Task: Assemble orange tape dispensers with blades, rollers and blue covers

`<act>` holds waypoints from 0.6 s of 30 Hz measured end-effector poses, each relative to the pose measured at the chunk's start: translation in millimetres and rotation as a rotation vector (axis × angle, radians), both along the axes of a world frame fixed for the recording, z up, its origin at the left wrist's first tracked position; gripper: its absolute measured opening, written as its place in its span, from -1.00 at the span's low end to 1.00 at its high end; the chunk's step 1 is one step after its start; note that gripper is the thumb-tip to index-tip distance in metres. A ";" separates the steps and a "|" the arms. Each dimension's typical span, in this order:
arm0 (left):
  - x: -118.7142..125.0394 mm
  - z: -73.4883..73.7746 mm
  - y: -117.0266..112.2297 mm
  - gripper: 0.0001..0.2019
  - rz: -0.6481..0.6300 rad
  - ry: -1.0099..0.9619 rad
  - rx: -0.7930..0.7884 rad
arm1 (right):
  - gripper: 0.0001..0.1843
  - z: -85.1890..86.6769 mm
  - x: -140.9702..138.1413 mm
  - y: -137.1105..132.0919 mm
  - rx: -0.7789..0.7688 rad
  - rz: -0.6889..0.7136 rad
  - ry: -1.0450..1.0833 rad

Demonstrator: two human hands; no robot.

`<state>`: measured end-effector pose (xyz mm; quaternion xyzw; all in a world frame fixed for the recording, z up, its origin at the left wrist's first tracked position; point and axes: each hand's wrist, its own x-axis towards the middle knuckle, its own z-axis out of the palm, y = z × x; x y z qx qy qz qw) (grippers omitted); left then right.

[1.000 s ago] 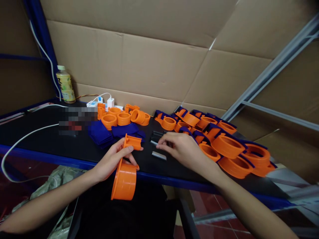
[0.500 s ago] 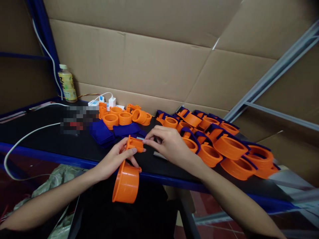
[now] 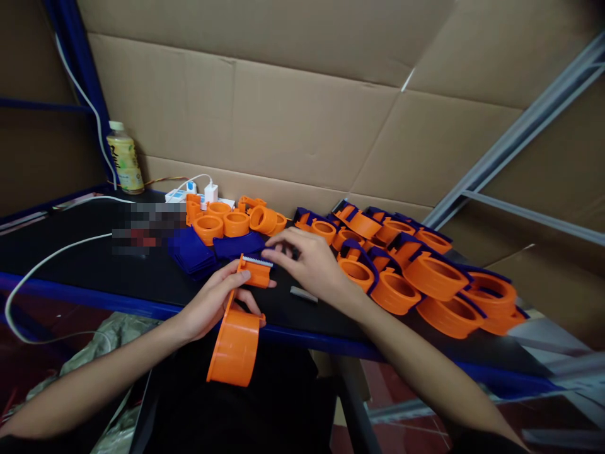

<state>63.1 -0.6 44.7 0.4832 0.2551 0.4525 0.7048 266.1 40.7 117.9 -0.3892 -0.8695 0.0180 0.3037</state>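
Note:
My left hand (image 3: 215, 296) is closed around the narrow end of an orange plastic tape dispenser (image 3: 235, 348), whose wide ring hangs below the fingers. A serrated metal blade (image 3: 258, 261) lies along the dispenser's top edge. My right hand (image 3: 302, 255) is just above and right of that blade, thumb and forefinger a little apart, with nothing visible between them. Its fingertips are close to a dark blue flat piece (image 3: 239, 246) on the black table. Below the right hand lies a small grey metal strip (image 3: 304, 294).
Several orange dispensers with blue pieces (image 3: 437, 277) are heaped at the right. Bare orange dispensers (image 3: 208, 228) stand at the back, beside a stack of blue pieces (image 3: 191, 252). A power strip (image 3: 179, 196), a bottle (image 3: 125, 157) and a white cable (image 3: 57, 252) are at the left.
My right hand has let go of the blade and shifted slightly left and up. The blade now rests along the dispenser. My left hand still holds the dispenser, slightly turned.

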 end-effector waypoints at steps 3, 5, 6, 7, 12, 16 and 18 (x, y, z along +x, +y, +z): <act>0.7 1.4 -1.5 -0.70 0.045 -0.049 -0.013 | -0.67 2.0 14.3 5.7 0.030 -0.191 -0.175; 1.0 2.2 -2.3 -0.71 0.052 -0.057 -0.019 | -0.70 -2.5 26.2 9.2 0.013 -0.294 -0.373; 1.0 2.5 -2.6 -0.71 0.053 -0.057 -0.023 | -0.74 -6.1 31.8 10.7 -0.002 -0.320 -0.450; 1.1 2.8 -2.8 -0.71 0.054 -0.056 -0.027 | -0.78 -10.1 36.7 11.8 -0.015 -0.330 -0.502; 1.5 3.8 -3.3 -0.71 0.059 -0.057 -0.034 | -0.72 -25.2 47.6 12.1 -0.031 -0.321 -0.566; 1.3 3.9 -3.5 -0.69 0.071 -0.048 -0.026 | -0.72 -27.1 46.6 10.4 -0.031 -0.335 -0.587; 0.7 3.0 -3.3 -0.67 0.069 -0.047 -0.025 | -0.75 -26.9 46.4 10.7 -0.029 -0.346 -0.589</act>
